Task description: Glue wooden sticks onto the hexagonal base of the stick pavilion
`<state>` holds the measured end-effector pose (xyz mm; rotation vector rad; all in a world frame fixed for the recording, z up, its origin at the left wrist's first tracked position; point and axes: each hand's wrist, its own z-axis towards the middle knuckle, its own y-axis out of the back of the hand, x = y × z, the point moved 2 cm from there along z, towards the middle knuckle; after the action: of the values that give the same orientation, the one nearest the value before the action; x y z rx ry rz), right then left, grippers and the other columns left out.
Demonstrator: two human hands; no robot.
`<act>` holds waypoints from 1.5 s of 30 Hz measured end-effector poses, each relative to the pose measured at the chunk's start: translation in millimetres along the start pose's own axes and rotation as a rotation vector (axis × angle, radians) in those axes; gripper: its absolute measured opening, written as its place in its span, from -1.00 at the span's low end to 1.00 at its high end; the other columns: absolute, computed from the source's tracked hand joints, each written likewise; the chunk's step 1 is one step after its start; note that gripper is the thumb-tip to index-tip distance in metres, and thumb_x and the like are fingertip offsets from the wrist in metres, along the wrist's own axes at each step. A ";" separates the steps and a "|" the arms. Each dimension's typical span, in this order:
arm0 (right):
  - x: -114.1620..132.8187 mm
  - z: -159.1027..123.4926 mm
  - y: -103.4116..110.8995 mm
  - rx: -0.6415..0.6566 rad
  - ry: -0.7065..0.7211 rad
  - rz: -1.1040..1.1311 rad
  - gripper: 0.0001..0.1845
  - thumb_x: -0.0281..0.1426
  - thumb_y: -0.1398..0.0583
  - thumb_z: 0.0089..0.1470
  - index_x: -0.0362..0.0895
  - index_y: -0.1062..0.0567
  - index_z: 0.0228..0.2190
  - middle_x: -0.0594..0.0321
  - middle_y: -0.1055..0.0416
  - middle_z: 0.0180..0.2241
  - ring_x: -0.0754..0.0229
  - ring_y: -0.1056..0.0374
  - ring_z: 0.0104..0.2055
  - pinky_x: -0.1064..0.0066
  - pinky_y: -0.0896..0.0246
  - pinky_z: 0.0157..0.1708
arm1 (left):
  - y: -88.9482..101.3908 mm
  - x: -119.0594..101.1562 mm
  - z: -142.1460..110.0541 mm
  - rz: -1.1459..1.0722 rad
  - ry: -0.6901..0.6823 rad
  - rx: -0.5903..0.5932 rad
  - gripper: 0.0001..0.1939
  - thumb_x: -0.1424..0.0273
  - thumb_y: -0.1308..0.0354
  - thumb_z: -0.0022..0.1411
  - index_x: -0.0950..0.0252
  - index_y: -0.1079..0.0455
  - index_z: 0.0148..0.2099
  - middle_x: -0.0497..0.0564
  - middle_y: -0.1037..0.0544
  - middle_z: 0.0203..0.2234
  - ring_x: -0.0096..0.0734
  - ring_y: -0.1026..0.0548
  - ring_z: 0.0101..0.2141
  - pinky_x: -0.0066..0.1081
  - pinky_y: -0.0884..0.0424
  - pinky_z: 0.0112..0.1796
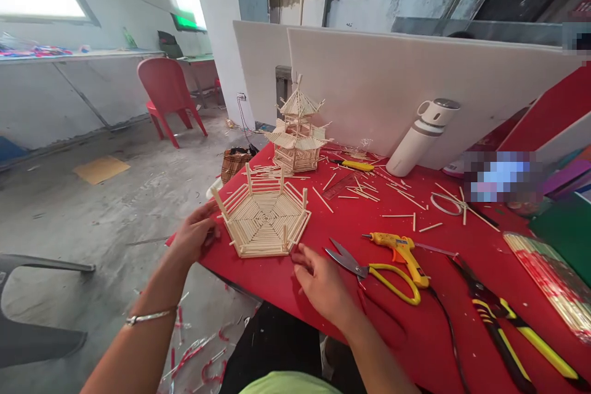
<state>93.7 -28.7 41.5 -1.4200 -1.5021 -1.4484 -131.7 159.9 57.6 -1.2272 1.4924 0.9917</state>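
Fingers of the left hand (194,235), which I follow from afar, are loosely bent, with the thumb apart from them; they are just beside the left corner of a hexagonal stick platform (261,231), but whether they touch it I cannot tell; fingers of the right hand (323,283) are also bent and apart, near the front right corner of the same platform, over the red table (252,271); of writing I can report only little: the white bottle (410,141), well beyond the right fingers and to their right, bears a small dark mark, too small for me to read; the clear packet of sticks (549,277), far to the right of these fingers, carries red printing which I cannot make out.

The platform lies between the two sets of fingers, slightly beyond them; it is pale and wood-coloured, and its floor is made from thin sticks laid in rings, which narrow toward the centre; I count five upright posts, and the one nearest to the left fingers seems to lean outward; rows of sticks, like a railing, run between the posts along the farther sides, while the front edge is low; beyond it, farther from both hands, stands a tiered tower (298,154) of similar sticks; to the right of the right fingers I see scissors (357,269), their blades parted, then a yellow glue gun (401,246).
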 end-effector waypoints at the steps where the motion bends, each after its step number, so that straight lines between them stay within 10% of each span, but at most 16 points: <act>1: 2.1 1.0 4.8 -0.032 0.001 -0.060 -0.45 -0.39 -0.09 0.14 -0.21 -0.36 0.17 0.06 -0.56 -0.07 0.09 -0.53 -0.13 0.34 -0.40 -0.15 | 2.3 3.7 -3.5 -0.028 -0.038 -0.118 -0.43 0.50 -0.14 -0.18 0.33 -0.41 0.00 -0.23 -0.34 -0.71 -0.64 -0.18 -0.77 -0.63 -0.02 -0.74; 4: 9.5 9.7 22.0 -0.182 0.019 -0.318 -0.57 -0.34 -0.13 0.16 -0.19 -0.49 0.04 0.09 -0.61 -0.27 0.03 -0.53 -0.22 0.30 -0.36 -0.19 | 8.0 18.4 -29.1 -0.092 -0.176 -0.416 -0.62 0.43 -0.20 -0.10 0.30 -0.42 -0.14 -0.20 -0.38 -0.65 -0.61 -0.24 -0.71 -0.59 -0.12 -0.69; 8: 13.9 28.5 37.9 -0.266 0.047 -0.456 -0.60 -0.29 -0.14 0.20 -0.16 -0.53 0.01 0.04 -0.61 -0.29 -0.01 -0.53 -0.19 0.30 -0.32 -0.20 | -0.1 37.9 -79.4 -0.037 -0.200 -0.497 -0.73 0.31 -0.24 0.02 0.27 -0.43 -0.19 -0.22 -0.31 -0.70 -0.57 -0.23 -0.68 -0.55 -0.11 -0.66; 20: -2.9 52.0 31.7 -0.053 -0.180 0.296 -0.54 -0.21 -0.24 0.06 -0.20 -0.42 -0.06 0.30 -0.48 -0.56 0.38 -0.13 -0.69 0.63 0.09 -0.77 | -98.4 48.0 -130.1 -0.089 0.064 0.102 -0.66 0.15 -0.27 -0.02 0.30 -0.49 -0.29 -0.12 -0.37 -0.66 -0.57 -0.22 -0.69 -0.52 -0.09 -0.68; 45: 6.9 55.6 27.0 0.119 -0.363 0.906 -0.81 -0.49 -0.30 0.03 -0.13 -0.39 -0.31 0.42 -0.19 -0.52 0.49 -0.06 -0.65 0.79 0.16 -0.78 | -97.3 60.6 -126.0 -0.090 0.098 0.239 -0.74 0.20 -0.26 -0.01 0.31 -0.51 -0.35 -0.13 -0.33 -0.67 -0.58 -0.21 -0.70 -0.54 -0.14 -0.68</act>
<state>130.8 21.2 43.8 -1.9820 -0.8719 -0.5570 -60.4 8.4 26.5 -1.1719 1.5674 0.6803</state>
